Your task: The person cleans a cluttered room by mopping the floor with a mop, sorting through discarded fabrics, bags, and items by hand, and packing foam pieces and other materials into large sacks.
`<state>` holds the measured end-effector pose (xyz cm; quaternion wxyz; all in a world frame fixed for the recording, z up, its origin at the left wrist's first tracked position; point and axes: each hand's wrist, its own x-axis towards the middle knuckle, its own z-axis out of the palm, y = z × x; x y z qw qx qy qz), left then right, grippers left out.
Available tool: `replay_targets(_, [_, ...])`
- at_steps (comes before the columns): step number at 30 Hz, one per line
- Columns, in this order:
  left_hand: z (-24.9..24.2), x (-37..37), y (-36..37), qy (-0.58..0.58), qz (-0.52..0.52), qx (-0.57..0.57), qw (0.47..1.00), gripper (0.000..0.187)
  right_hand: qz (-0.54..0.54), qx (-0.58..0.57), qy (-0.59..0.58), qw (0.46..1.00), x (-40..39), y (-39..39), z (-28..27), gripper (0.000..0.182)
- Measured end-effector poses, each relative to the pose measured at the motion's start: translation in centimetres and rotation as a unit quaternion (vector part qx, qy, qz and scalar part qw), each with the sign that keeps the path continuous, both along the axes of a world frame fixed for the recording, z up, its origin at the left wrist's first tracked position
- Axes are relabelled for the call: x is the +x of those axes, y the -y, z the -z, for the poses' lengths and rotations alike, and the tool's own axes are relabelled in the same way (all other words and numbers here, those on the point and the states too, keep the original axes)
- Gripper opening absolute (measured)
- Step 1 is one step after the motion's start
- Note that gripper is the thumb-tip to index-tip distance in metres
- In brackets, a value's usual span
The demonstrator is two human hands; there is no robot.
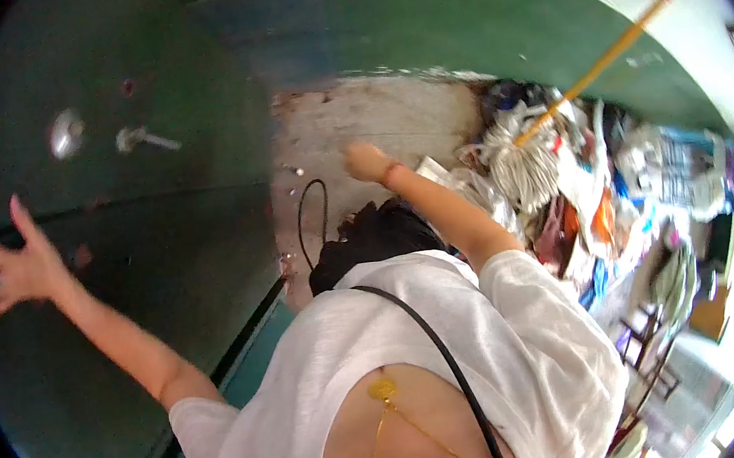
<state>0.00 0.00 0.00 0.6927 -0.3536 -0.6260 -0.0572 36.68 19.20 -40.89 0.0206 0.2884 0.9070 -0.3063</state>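
My left hand (14,271) reaches out at the left with its fingers spread, a ring on one of them. It is at the dark green door (163,250), below a round metal doorknob (66,134) and a small metal latch (146,139). My right hand (366,162) hangs in front of my body over the bare floor (381,111). Its fingers are curled in, slightly blurred, and nothing shows in them. A red band circles that wrist.
A mop (526,172) with a yellow handle leans at the right against the green-painted wall (425,17). Beside it lies a heap of bags and cloths (572,225). A chair (647,343) stands further right. A black cable (443,355) runs over my shirt and loops near the floor.
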Motion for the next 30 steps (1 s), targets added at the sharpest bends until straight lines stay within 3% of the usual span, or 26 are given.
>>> replay_targets(1, [-0.1,-1.9,0.4,-0.005,-0.029,-0.006,1.0,0.061,0.051,-0.038,0.049,0.997,5.2,0.5,5.7,0.019])
replay_targets(2, [-0.2,-3.8,0.8,-0.012,-0.058,-0.011,0.998,0.061,0.097,-0.041,0.157,0.982,9.9,1.6,3.8,0.018])
replay_targets(3, [0.3,-1.4,0.7,-0.012,-0.05,-0.017,0.999,0.061,0.223,-0.05,0.181,0.957,20.5,5.1,14.2,0.025])
replay_targets(4, [1.3,1.1,0.7,-0.013,-0.043,-0.023,0.999,0.06,0.286,-0.046,0.255,0.923,31.2,6.4,11.8,0.022])
replay_targets(5, [1.0,1.0,0.7,-0.018,-0.044,-0.016,0.999,0.06,0.344,-0.094,0.28,0.891,37.5,8.1,14.4,0.026])
replay_targets(6, [0.7,1.0,0.6,-0.022,-0.044,-0.009,0.999,0.059,0.32,-0.037,0.375,0.869,42.4,11.2,15.0,0.023])
replay_targets(7, [0.8,1.8,0.3,-0.008,-0.039,-0.004,0.999,0.057,0.169,-0.009,0.505,0.846,49.4,14.7,17.8,0.023])
replay_targets(8, [1.1,2.6,0.0,0.005,-0.034,0.0,0.999,0.055,0.279,-0.073,0.527,0.8,51.4,17.5,11.8,0.024])
replay_targets(10, [0.9,4.3,-1.4,-0.006,0.01,0.027,1.0,0.05,0.348,-0.084,0.516,0.778,53.1,22.6,8.8,0.019])
replay_targets(12, [1.5,6.0,-2.9,-0.01,0.007,0.051,0.999,0.043,0.529,-0.081,0.404,0.742,55.6,29.0,13.4,0.017])
replay_targets(13, [2.2,7.2,-4.1,-0.009,0.026,0.056,0.998,0.043,0.398,-0.028,0.452,0.798,55.1,29.8,14.0,0.017])
replay_targets(14, [2.6,8.4,-5.0,0.005,0.042,0.034,0.999,0.043,0.509,-0.156,0.346,0.772,55.3,32.1,15.0,0.013])
replay_targets(15, [3.2,9.3,-6.1,0.015,0.056,0.019,0.998,0.042,0.647,-0.377,0.048,0.661,53.5,32.8,15.0,0.01])
replay_targets(16, [4.2,10.4,-7.1,0.022,0.038,0.007,0.999,0.04,0.731,-0.521,-0.195,0.395,51.5,33.4,15.0,0.009])
replay_targets(17, [5.1,10.9,-7.8,0.034,-0.01,-0.024,0.999,0.038,0.736,-0.47,-0.134,0.468,49.8,35.5,16.1,0.015])
replay_targets(18, [6.4,11.5,-8.7,0.061,0.005,-0.029,0.998,0.039,0.731,-0.411,-0.075,0.539,47.6,36.2,17.3,0.023])
replay_targets(19, [7.9,12.1,-9.6,0.089,0.02,-0.03,0.995,0.039,0.735,-0.384,-0.036,0.558,44.9,34.7,11.8,0.034])
replay_targets(20, [9.6,12.4,-10.2,0.109,0.034,-0.049,0.992,0.04,0.733,-0.402,-0.008,0.55,43.5,35.9,10.7,0.035])
replay_targets(21, [11.3,13.1,-10.8,0.131,0.048,-0.062,0.988,0.04,0.682,-0.355,0.043,0.638,43.0,36.2,10.0,0.033])
replay_targets(23, [15.1,16.2,-11.7,0.226,0.026,-0.117,0.967,0.041,0.681,-0.23,0.064,0.692,43.5,38.1,11.4,0.034])
replay_targets(25, [19.3,18.2,-12.8,0.29,0.007,-0.193,0.937,0.042,0.704,-0.19,0.057,0.682,45.8,39.0,10.9,0.038])
replay_targets(26, [20.5,20.7,-13.2,0.342,-0.014,-0.23,0.911,0.044,0.716,-0.285,0.051,0.635,47.3,37.8,6.4,0.041])
replay_targets(27, [22.4,21.5,-13.7,0.383,0.038,-0.249,0.889,0.044,0.776,-0.296,-0.006,0.557,49.1,39.2,9.0,0.044])
replay_targets(30, [24.4,28.4,-16.5,0.489,0.033,-0.302,0.818,0.045,0.819,-0.292,-0.06,0.491,54.6,39.7,7.2,0.044])
